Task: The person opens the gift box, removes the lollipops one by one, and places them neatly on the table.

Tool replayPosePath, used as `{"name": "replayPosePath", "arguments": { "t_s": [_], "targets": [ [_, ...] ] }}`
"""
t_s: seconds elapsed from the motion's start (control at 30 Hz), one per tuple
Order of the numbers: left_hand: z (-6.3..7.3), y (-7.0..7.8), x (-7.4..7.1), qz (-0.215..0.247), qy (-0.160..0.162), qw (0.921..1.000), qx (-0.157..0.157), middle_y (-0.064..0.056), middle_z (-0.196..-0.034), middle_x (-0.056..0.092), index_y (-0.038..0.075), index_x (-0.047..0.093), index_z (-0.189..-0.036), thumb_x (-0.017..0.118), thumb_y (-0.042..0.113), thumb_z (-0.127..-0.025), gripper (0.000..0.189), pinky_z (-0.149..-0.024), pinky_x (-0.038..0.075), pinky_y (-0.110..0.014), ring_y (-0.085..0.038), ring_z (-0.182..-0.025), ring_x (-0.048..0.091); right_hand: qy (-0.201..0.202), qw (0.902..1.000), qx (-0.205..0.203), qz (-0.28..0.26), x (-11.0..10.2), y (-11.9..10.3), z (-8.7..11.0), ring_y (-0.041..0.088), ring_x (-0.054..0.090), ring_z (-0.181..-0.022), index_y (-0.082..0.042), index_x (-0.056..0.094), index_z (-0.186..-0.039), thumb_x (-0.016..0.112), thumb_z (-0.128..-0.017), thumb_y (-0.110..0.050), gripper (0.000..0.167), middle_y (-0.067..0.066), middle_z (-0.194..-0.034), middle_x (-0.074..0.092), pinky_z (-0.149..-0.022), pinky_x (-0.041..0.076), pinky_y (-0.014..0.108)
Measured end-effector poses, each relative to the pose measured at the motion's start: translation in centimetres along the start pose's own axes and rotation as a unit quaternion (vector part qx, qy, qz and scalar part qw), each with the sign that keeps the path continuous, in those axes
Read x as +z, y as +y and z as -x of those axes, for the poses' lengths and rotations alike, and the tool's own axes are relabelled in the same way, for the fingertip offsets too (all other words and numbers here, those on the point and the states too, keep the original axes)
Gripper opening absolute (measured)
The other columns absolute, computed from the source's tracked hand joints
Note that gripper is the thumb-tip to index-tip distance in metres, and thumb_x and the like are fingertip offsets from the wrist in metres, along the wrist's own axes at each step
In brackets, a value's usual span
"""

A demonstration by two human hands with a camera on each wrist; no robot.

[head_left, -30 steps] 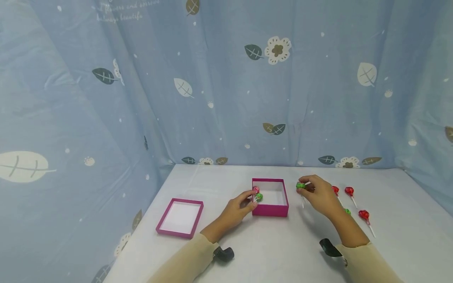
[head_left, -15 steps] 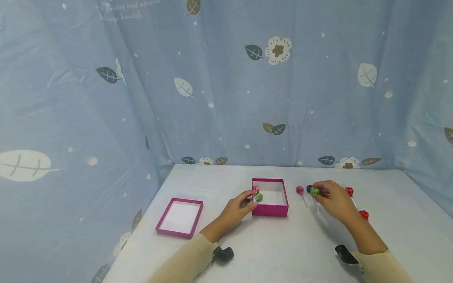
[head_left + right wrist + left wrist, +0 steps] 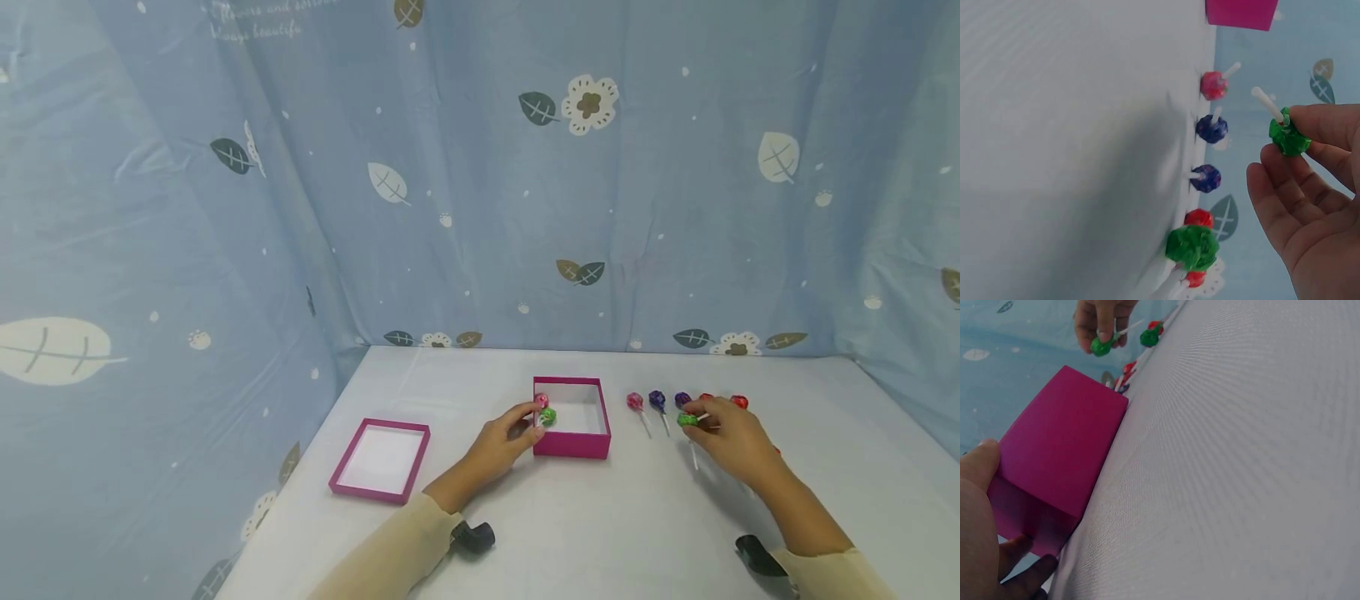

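My right hand (image 3: 729,437) pinches a green-wrapped lollipop (image 3: 1290,139) between thumb and fingers, raised above the table, its white stick hanging down in the head view. Under and around that hand lies a row of lollipops: a pink one (image 3: 635,401), two dark blue-purple ones, the nearer to the box (image 3: 657,400), and red ones, such as one (image 3: 739,402) at the right. Another green lollipop (image 3: 1192,247) shows in the right wrist view. With thumb and fingers my left hand (image 3: 497,446) holds the left side of the magenta box (image 3: 572,447). Inside are a pink lollipop (image 3: 542,401) and a green lollipop (image 3: 548,417).
The box's lid (image 3: 381,461), white inside with a magenta rim, lies to the left of the box. A white cloth (image 3: 585,533) covers the table. Behind it hangs a blue curtain (image 3: 480,167) with leaf and flower prints.
My right hand has moved right and slightly toward me with the green lollipop, along the row, uncovering the pink and blue-purple lollipops. My left hand and the box have stayed put.
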State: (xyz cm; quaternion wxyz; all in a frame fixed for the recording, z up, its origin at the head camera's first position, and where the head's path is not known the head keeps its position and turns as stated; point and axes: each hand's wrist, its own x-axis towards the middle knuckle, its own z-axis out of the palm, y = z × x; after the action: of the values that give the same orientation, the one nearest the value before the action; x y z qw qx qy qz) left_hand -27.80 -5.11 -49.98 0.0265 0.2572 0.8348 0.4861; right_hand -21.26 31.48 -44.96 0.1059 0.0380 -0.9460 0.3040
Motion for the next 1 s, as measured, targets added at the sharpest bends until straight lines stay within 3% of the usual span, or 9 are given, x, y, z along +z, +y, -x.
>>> {"name": "replayPosePath", "arguments": {
  "t_s": [0.13, 0.4, 0.8, 1.0],
  "targets": [
    [-0.1, 0.1, -0.1, 0.000, 0.002, 1.0000, -0.004, 0.004, -0.143, 0.049, 0.028, 0.051, -0.141, 0.059, 0.052, -0.093, 0.054, -0.100, 0.044, -0.033, -0.017, -0.124, 0.052, -0.013, 0.9997, 0.016, 0.007, -0.2, 0.4, 0.3, 0.036, 0.062, -0.093, -0.002, 0.065, -0.115, 0.072, -0.088, -0.013, 0.031, 0.013, -0.103, 0.065, -0.075, 0.055, 0.052],
    [-0.2, 0.3, -0.3, -0.005, 0.005, 1.0000, -0.006, 0.005, -0.144, 0.048, 0.030, 0.051, -0.141, 0.058, 0.054, -0.093, 0.054, -0.101, 0.044, -0.035, -0.018, -0.126, 0.051, -0.019, 0.9995, 0.007, 0.023, -0.5, 1.1, 0.5, 0.028, 0.064, -0.087, -0.002, 0.067, -0.113, 0.074, -0.086, -0.012, 0.030, 0.009, -0.098, 0.068, -0.074, 0.054, 0.051],
    [0.5, -0.5, 0.2, 0.000, -0.001, 1.0000, -0.004, 0.003, -0.144, 0.048, 0.033, 0.051, -0.141, 0.058, 0.054, -0.093, 0.053, -0.101, 0.044, -0.039, -0.020, -0.126, 0.052, -0.052, 0.9972, 0.034, 0.041, 0.0, 1.9, 1.4, 0.028, 0.062, -0.088, -0.002, 0.069, -0.110, 0.077, -0.083, -0.014, 0.031, 0.007, -0.099, 0.068, -0.078, 0.053, 0.053],
    [0.3, -0.3, 0.2, -0.002, 0.005, 1.0000, 0.002, 0.004, -0.143, 0.050, 0.034, 0.051, -0.141, 0.058, 0.055, -0.093, 0.053, -0.101, 0.044, -0.039, -0.019, -0.125, 0.052, -0.040, 0.9968, 0.015, 0.068, -0.5, 1.8, 1.5, 0.030, 0.061, -0.088, -0.003, 0.070, -0.110, 0.078, -0.082, -0.017, 0.033, 0.011, -0.101, 0.067, -0.074, 0.053, 0.052]
  ]
}}
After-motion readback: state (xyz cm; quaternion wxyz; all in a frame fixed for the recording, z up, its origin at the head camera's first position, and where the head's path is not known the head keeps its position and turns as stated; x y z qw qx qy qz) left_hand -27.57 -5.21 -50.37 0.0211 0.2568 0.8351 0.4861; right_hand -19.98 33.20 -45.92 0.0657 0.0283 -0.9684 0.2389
